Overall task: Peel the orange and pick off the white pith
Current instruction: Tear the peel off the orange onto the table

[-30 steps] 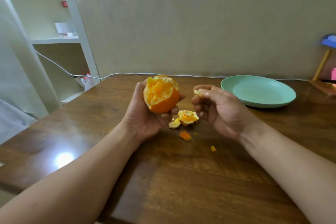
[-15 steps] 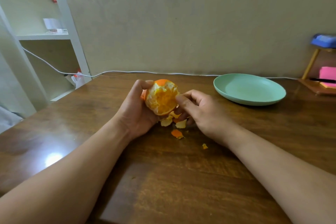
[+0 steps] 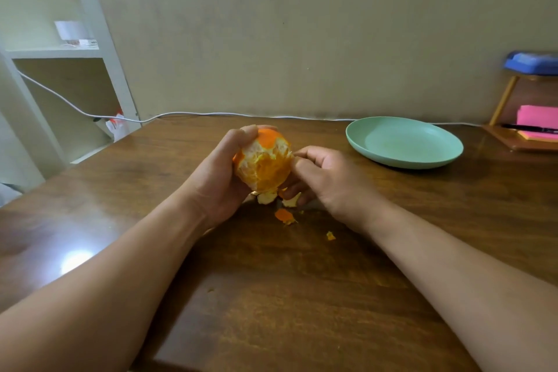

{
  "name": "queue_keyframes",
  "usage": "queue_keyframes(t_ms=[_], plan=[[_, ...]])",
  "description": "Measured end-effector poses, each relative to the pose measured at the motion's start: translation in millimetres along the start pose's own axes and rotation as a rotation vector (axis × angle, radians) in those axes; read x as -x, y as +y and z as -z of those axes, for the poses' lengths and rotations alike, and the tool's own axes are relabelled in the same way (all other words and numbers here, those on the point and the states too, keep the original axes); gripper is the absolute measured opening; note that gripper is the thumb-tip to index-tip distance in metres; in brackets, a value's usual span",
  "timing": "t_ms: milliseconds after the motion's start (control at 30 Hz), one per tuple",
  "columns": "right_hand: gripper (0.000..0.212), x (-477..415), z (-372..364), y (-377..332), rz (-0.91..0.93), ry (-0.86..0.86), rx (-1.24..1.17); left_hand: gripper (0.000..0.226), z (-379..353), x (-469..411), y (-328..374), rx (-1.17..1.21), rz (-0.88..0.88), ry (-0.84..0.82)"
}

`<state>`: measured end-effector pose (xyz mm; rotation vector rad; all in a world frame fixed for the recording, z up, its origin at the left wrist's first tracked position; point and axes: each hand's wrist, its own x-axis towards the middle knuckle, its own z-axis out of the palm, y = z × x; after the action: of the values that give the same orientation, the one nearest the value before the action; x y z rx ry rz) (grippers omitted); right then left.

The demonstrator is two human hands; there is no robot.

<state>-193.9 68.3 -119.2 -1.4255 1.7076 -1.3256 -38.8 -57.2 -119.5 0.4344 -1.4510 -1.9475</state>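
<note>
A half-peeled orange point(image 3: 263, 161) with white pith on its bared flesh and orange rind at its top is held above the wooden table point(image 3: 302, 296). My left hand point(image 3: 220, 172) grips it from the left, fingers curled over its top. My right hand point(image 3: 326, 178) touches the orange's right side, thumb and fingers curled against it; whether it pinches pith is hidden. Peel pieces point(image 3: 283, 216) lie on the table just under the fruit, partly behind my fingers.
A pale green plate point(image 3: 434, 157) sits at the back right. A small wooden stand with pink notes point(image 3: 537, 122) and a blue object point(image 3: 531, 63) is at the far right. A white cable point(image 3: 211, 114) runs along the wall. White shelves point(image 3: 54, 53) stand left.
My right hand, earlier apart from the fruit with a scrap in its fingers, has come back to the orange's right side. My left hand turned the orange, showing more pith.
</note>
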Motion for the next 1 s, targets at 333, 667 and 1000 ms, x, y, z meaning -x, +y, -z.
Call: queue_keyframes(t_ms=[333,667,1000], plan=[[0.012,-0.3,-0.1,-0.9,0.053,0.007,0.046,0.049,-2.8,2.7,-3.4,-0.094,-0.038,0.003],[0.013,-2.0,-0.3,1.7,0.068,0.007,0.022,0.051,-4.5,5.0,-3.5,-0.051,-0.039,0.0],[0.016,-6.8,-0.4,4.1,0.044,-0.018,-0.142,0.042,3.1,1.4,-3.2,0.109,0.026,-0.02]])
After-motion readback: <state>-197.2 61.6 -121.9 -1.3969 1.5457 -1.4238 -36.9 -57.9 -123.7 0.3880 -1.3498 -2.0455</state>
